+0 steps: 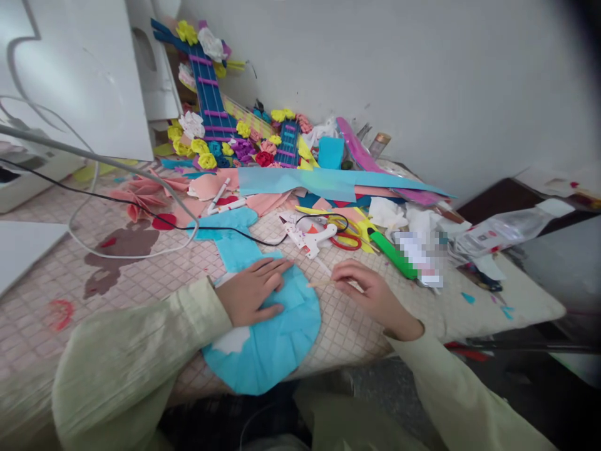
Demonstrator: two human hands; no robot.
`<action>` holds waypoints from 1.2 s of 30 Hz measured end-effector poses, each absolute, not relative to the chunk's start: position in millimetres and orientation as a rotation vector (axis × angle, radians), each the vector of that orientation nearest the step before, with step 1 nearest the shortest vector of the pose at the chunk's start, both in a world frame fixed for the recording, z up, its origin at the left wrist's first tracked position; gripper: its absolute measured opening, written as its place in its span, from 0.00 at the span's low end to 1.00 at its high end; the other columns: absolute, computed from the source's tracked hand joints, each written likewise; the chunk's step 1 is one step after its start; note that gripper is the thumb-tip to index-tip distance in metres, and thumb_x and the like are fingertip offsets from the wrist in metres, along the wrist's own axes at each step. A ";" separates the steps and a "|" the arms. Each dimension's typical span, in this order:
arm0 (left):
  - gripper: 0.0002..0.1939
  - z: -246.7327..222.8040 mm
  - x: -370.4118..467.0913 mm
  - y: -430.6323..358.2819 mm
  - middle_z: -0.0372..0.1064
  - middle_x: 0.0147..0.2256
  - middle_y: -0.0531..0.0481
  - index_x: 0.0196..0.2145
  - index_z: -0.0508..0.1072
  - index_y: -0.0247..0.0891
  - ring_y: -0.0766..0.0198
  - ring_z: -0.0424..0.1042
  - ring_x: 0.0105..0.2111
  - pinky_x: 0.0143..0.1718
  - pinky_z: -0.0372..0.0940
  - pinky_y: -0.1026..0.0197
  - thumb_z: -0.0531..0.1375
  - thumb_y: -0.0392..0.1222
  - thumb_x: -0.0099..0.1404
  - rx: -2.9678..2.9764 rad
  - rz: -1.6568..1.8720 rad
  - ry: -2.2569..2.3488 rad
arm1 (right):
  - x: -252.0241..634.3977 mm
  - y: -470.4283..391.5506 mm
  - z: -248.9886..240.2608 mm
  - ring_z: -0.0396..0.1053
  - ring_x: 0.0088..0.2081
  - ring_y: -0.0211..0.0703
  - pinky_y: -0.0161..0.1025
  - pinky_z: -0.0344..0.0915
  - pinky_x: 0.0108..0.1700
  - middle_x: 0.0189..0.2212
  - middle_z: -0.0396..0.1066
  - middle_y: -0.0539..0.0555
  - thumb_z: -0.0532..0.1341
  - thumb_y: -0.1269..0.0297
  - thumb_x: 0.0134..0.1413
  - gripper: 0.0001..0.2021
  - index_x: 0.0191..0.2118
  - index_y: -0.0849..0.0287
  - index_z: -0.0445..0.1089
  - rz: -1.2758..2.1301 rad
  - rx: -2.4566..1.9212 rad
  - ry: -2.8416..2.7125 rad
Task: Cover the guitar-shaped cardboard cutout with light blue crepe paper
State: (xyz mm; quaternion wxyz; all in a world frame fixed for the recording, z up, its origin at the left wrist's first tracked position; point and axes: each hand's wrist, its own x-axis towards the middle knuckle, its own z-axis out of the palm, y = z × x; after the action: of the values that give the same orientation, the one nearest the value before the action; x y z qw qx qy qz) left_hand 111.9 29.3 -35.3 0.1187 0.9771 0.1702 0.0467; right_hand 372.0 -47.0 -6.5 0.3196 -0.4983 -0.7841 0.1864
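A light-blue paper-covered cutout (291, 332), round at the bottom with a narrow neck, lies at the table's front edge. White shows through at its lower left. My left hand (251, 291) rests flat on its upper part, fingers spread a little. Just right of the cutout, my right hand (364, 288) pinches a thin pale strip (320, 284) whose tip reaches the blue edge; its exact kind is unclear. Beyond the hands sits a white hot glue gun (310, 238) with a black cord, beside red-and-yellow-handled scissors (347, 239).
A green utility knife (392, 254) and a clear plastic bottle (507, 230) lie to the right. Behind are coloured paper sheets (300, 181) and blue paper guitars (211, 103) with paper flowers. Cables (136, 203) cross the left side near a white panel (28, 247).
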 end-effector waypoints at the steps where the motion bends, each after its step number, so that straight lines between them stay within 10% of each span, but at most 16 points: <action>1: 0.19 -35.1 111.7 29.4 0.42 0.63 0.33 0.40 0.63 0.32 0.52 0.44 0.63 0.61 0.40 0.49 0.48 0.53 0.65 2.858 0.128 0.499 | 366.1 -43.7 -9.9 0.68 0.38 0.41 0.40 0.67 0.41 0.34 0.69 0.53 0.56 0.67 0.58 0.05 0.36 0.57 0.68 0.480 -1.297 -2.074; 13: 0.21 -40.0 112.5 30.7 0.43 0.63 0.33 0.41 0.61 0.32 0.52 0.45 0.62 0.62 0.40 0.51 0.48 0.55 0.64 2.823 0.174 0.501 | 364.2 -32.6 -31.6 0.66 0.39 0.43 0.43 0.66 0.41 0.36 0.70 0.54 0.53 0.70 0.59 0.10 0.40 0.54 0.72 0.337 -1.300 -2.200; 21: 0.38 -39.3 111.3 30.3 0.44 0.62 0.36 0.61 0.38 0.27 0.55 0.44 0.62 0.61 0.38 0.53 0.47 0.56 0.65 2.822 0.140 0.542 | 349.1 -22.4 -32.7 0.65 0.39 0.43 0.43 0.64 0.43 0.35 0.70 0.54 0.55 0.71 0.57 0.09 0.38 0.57 0.73 0.234 -1.199 -2.323; 36: 0.34 -37.9 112.8 31.4 0.37 0.64 0.41 0.62 0.44 0.32 0.56 0.36 0.64 0.62 0.33 0.52 0.44 0.55 0.66 2.836 0.057 0.493 | 338.5 -24.1 -32.9 0.62 0.43 0.47 0.48 0.62 0.45 0.38 0.68 0.57 0.53 0.75 0.54 0.15 0.43 0.57 0.71 0.108 -1.167 -2.476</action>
State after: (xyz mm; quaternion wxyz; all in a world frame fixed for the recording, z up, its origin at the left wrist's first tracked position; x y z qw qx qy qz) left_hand 112.8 31.4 -37.9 0.1309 0.9766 0.1697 0.0196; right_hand 338.5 -24.1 -32.9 0.1999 -0.4175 -0.8856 0.0385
